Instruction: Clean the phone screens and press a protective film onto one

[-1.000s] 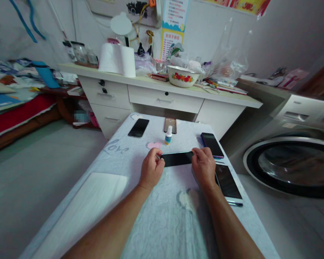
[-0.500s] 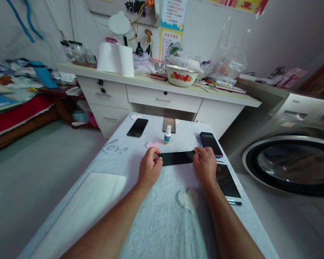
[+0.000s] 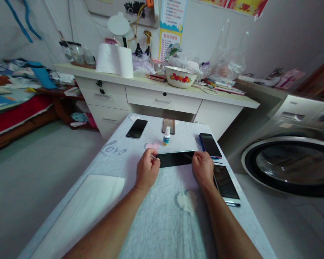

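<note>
Sideways between my hands is a black smartphone (image 3: pixel 175 159), its dark screen facing me. My left hand (image 3: pixel 147 169) pinches its left end between thumb and fingers. At the other end my right hand (image 3: pixel 203 169) grips the phone, its fingertips partly hidden behind the hand. Just beyond stands a small white bottle (image 3: pixel 166 136) with a blue and yellow label. Behind the bottle lies a brownish phone case (image 3: pixel 169 126). Another black phone (image 3: pixel 136 128) rests at the far left. Close to my right hand lie a dark phone (image 3: pixel 210 145) and a white-edged tablet (image 3: pixel 226 182).
A pale cloth with hearts and lettering covers the table (image 3: pixel 156 219). A whitish sheet (image 3: pixel 81 208) lies at its left. Beyond is a white desk (image 3: pixel 162 97) bearing a flowered bowl (image 3: pixel 180 77) and a paper roll (image 3: pixel 115 60). The washing machine (image 3: pixel 291 144) stands at right.
Both hands and the phone sit slightly further left in view, and the right end of the phone is tilted up a little more. The grip stays the same.
</note>
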{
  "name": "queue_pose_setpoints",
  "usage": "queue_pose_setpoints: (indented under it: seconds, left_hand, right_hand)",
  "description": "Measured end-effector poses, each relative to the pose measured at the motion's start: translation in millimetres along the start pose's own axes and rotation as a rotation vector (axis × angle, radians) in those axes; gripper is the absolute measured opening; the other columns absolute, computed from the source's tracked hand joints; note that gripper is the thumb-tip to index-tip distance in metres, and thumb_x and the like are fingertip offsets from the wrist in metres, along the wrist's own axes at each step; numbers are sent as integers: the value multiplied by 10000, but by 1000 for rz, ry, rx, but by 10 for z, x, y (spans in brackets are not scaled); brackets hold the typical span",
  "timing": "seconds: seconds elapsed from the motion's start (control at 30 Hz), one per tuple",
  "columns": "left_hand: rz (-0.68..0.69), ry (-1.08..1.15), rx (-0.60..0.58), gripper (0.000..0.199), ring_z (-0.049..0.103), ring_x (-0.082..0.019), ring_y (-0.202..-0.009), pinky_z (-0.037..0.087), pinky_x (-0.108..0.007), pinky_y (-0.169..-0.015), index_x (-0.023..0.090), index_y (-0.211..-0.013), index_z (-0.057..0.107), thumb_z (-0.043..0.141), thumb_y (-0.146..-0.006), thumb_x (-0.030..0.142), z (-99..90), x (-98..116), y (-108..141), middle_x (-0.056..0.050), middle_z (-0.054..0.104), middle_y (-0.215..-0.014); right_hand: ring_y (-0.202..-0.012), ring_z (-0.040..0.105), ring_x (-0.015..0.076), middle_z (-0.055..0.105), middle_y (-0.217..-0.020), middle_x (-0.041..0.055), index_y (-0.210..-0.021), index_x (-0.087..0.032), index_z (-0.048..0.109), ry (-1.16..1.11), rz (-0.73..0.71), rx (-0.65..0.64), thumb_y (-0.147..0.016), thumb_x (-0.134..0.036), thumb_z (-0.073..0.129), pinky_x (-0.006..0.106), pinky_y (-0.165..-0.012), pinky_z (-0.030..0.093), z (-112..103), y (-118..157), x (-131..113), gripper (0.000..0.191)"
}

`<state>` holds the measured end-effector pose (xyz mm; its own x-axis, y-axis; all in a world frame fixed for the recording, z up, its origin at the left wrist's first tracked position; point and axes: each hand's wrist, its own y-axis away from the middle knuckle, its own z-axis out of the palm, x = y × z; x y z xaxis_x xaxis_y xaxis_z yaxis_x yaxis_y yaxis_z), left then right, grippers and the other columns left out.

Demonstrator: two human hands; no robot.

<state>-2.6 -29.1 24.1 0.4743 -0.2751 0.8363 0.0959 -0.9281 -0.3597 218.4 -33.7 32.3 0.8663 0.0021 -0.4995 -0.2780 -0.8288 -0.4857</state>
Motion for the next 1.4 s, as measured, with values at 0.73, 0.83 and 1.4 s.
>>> queue_pose_setpoints:
  seconds: [0.73,0.83,1.4]
  left_hand:
    - [31,-21,71,123,606,-158,-734,466,-269,-692,214,-939,554,529,-819,231,5,-54,-9,-3,637,-847]
    - [52,-8,69,100,622,-171,-795,482,-281,-732,208,-920,561,509,-837,229,8,-64,-13,-19,642,-882]
    - [23,-34,89,104,641,-199,-818,485,-303,-756,215,-907,559,495,-825,220,1,-32,-10,-22,657,-868]
  right_hand:
    - [-848,654,211,691,-941,101,-972,-163,717,-444,79,79,-894,-357,548,352,-810,511,86,67,-40,269]
    - [-824,654,212,686,-925,107,-964,-152,727,-424,85,94,-887,-350,545,350,-797,511,65,69,-73,279]
    - [-642,543,181,633,-712,85,-739,-153,723,77,-28,-124,-812,-166,442,279,-620,366,148,79,59,291]
